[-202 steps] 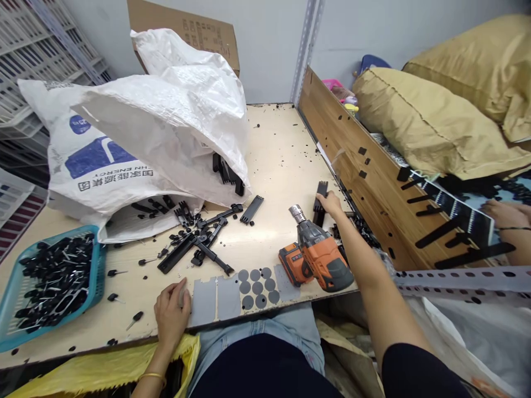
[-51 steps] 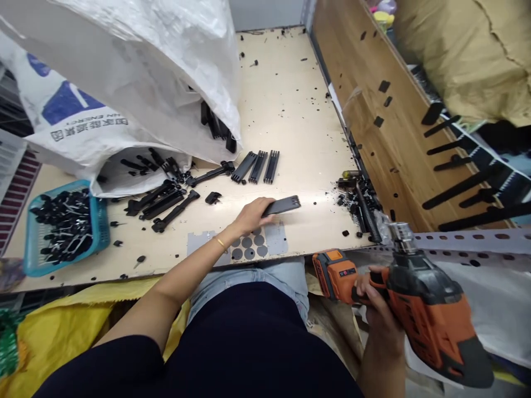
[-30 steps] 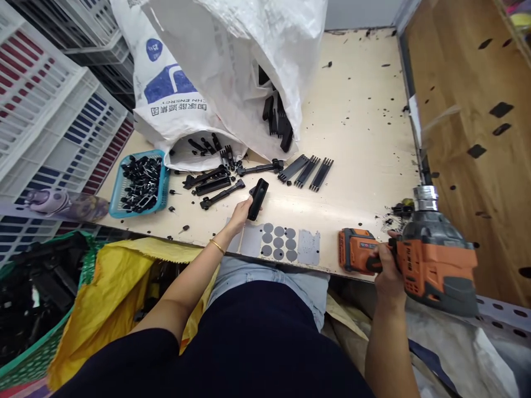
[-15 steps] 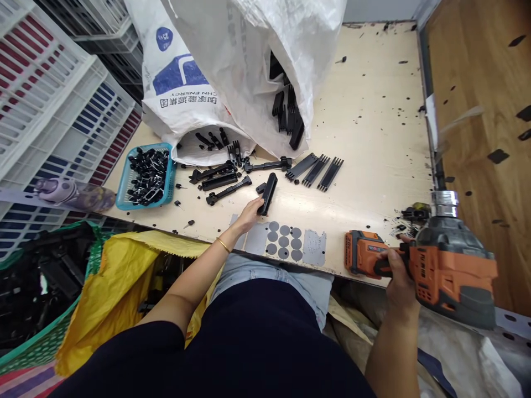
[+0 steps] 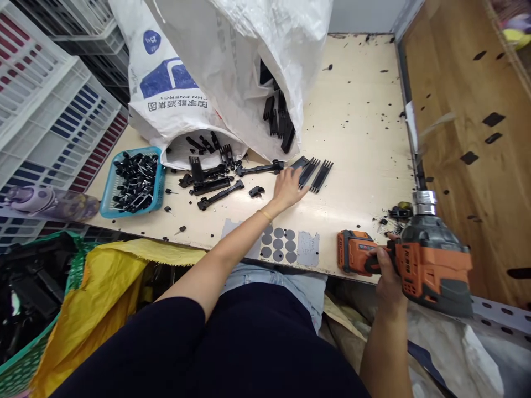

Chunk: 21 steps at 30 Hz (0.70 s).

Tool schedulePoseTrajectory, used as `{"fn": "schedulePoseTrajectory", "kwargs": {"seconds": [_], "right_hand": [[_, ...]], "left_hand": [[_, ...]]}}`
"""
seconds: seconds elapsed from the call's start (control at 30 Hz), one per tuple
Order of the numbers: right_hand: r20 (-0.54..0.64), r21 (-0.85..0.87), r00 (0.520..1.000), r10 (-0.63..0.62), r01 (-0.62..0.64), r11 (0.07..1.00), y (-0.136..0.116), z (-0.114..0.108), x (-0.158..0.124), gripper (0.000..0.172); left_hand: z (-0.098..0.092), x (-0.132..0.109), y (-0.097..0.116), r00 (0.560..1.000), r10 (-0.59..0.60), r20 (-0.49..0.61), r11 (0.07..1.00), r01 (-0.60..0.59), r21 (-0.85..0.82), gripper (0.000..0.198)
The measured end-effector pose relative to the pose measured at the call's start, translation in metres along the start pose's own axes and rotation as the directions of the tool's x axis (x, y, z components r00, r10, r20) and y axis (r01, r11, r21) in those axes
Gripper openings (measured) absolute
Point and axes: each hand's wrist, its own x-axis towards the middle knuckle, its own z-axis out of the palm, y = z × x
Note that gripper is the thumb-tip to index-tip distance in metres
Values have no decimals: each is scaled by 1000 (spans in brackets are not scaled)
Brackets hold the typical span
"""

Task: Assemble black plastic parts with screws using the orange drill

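Observation:
My left hand (image 5: 289,189) reaches over the bench, its fingers apart above the leftmost of three flat black pronged strips (image 5: 319,176). Part of that leftmost strip is hidden by the hand. My right hand (image 5: 389,272) is wrapped round the handle of an orange and black cordless impact wrench (image 5: 433,260), whose metal socket points away from me. A small black clip-like part (image 5: 256,192) lies left of my left hand. Farther left are several black jointed bars (image 5: 220,194) and an upright pronged part (image 5: 196,169).
White woven sacks (image 5: 174,116) with black parts spill open at the back. A blue basket (image 5: 160,190) of small black-headed pieces, a purple bottle (image 5: 53,202) and crates (image 5: 78,110) stand left. Grey discs (image 5: 279,244) line the front edge; a wooden board (image 5: 460,83) stands right.
My left hand has let go of the black bar and moved right to the pronged strips. A pronged part now stands among the left pile. My right hand still grips the wrench.

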Motion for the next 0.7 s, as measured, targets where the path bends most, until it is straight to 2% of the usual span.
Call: {"fn": "schedulePoseTrajectory", "kwargs": {"seconds": [0.07,0.17,0.27,0.33,0.4,0.47,0.53,0.57,0.63,0.67,0.7], "right_hand": [[-2,2,1000,14,-14,1000,1,-1,-2,71],[-12,-52,999,41,-42,998,6,0,-7,70],[-26,-88,998,58,-60,994,13,2,-8,70],[-33,-116,998,48,-51,992,15,0,-9,72],[-56,-250,998,14,-27,968,13,-10,-14,78],[-72,-466,997,-21,-15,885,6,-26,-25,93],[-17,-621,997,75,-69,781,-4,-41,-43,103],[55,-650,982,183,-104,753,-11,-45,-53,102],[259,-642,882,393,-147,753,-23,-39,-67,88],[393,-602,820,416,-113,791,-29,-27,-69,81],[542,-532,746,388,-54,845,-35,-9,-67,75]], "left_hand": [[28,24,25,994,-101,43,993,98,64,86],[44,43,31,991,-132,7,987,131,97,68],[34,41,9,989,-142,-39,989,143,38,47],[22,32,-12,991,-130,16,991,130,-23,39],[12,22,-30,995,-80,55,996,82,-34,29],[5,13,-44,996,-66,53,997,68,-41,17],[1,7,-54,995,-94,37,993,97,-73,8],[-1,4,-57,992,-120,31,988,122,-98,6],[-6,-2,-60,985,-174,13,975,175,-141,2],[-10,-7,-60,984,-176,-13,972,172,-161,3],[-14,-12,-60,986,-161,-45,972,150,-183,5]]}}
